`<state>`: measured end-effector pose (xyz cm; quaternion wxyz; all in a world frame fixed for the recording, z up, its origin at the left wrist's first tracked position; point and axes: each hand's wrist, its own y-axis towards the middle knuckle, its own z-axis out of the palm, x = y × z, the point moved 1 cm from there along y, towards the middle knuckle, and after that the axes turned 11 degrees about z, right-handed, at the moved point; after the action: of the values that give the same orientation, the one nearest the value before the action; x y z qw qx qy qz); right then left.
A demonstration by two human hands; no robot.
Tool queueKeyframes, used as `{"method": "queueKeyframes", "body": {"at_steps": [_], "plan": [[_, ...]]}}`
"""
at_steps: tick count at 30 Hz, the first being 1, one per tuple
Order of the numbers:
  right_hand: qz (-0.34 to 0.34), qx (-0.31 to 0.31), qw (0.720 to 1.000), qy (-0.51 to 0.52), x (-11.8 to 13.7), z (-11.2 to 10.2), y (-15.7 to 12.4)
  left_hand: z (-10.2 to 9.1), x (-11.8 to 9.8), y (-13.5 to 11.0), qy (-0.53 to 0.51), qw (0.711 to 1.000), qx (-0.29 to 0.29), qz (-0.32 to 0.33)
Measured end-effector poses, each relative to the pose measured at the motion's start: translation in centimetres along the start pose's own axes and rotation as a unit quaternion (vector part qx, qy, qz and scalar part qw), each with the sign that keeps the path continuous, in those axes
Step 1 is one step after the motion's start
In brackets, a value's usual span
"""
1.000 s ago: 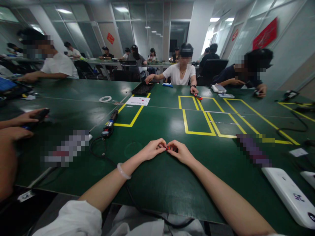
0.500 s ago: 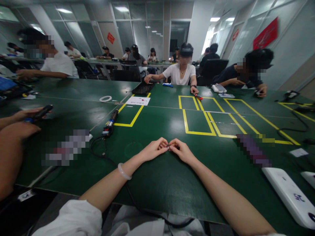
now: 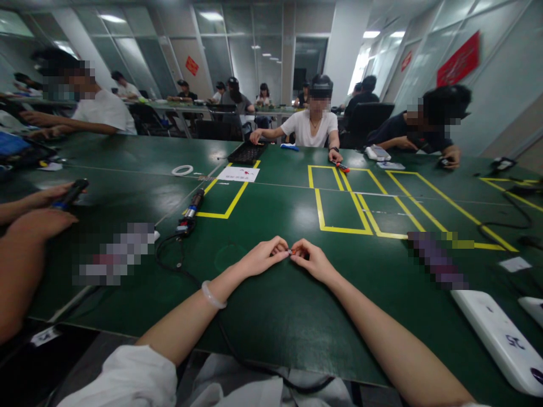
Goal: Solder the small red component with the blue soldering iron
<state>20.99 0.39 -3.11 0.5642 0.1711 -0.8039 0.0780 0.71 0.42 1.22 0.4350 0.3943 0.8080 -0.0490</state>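
Just above the green table (image 3: 263, 316), my left hand (image 3: 266, 255) and my right hand (image 3: 311, 260) meet fingertip to fingertip. Between them is a small dark part with a bit of red and a pale spot (image 3: 291, 252), too small to name. Both hands pinch it with thumb and fingers. Left of my hands lies a cylindrical tool, black with a blue band (image 3: 192, 212), and a black cable (image 3: 167, 263) runs from its near end towards me.
A white power bank (image 3: 494, 333) marked 25 lies at right, beside a blurred-out phone-like thing (image 3: 436, 260). Yellow tape (image 3: 345, 230) marks boxes on the table. Further back are a white ring (image 3: 182, 170), a paper sheet (image 3: 238, 174) and a black tray (image 3: 246, 152). Co-workers sit around; one's hands (image 3: 42, 217) are at left.
The small part has turned slightly between my fingertips, and a red bit now shows. My arms stay almost still. At left, the co-worker's hands have shifted a little.
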Motion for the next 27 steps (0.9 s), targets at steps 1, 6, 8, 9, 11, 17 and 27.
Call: {"method": "queueKeyframes", "body": {"at_steps": [1,6,8,9,11,17,27], "plan": [[0.006,-0.007,1.0,0.004,-0.1,-0.1,0.1,-0.5,0.2,0.0,0.013,1.0,-0.004,-0.004],[0.026,-0.02,0.999,0.011,-0.4,-0.3,0.2,-5.7,3.6,-1.4,0.233,0.965,-0.101,-0.068],[0.029,-0.017,0.999,0.01,-0.4,-0.3,0.2,-8.8,5.2,-3.1,0.36,0.91,-0.157,-0.133],[0.029,-0.016,0.999,0.01,-0.3,-0.3,0.1,-10.4,5.9,-4.2,0.413,0.873,-0.19,-0.177],[0.029,-0.013,0.999,0.012,-0.1,-0.2,0.1,-13.2,7.1,-6.5,0.479,0.802,-0.237,-0.267],[0.031,-0.007,0.999,0.019,-0.1,-0.2,0.0,-17.1,9.1,-11.2,0.391,0.773,-0.163,-0.473],[0.038,-0.006,0.999,0.006,-0.2,-0.1,0.0,-16.7,9.6,-9.9,0.417,0.77,-0.13,-0.466]]}}
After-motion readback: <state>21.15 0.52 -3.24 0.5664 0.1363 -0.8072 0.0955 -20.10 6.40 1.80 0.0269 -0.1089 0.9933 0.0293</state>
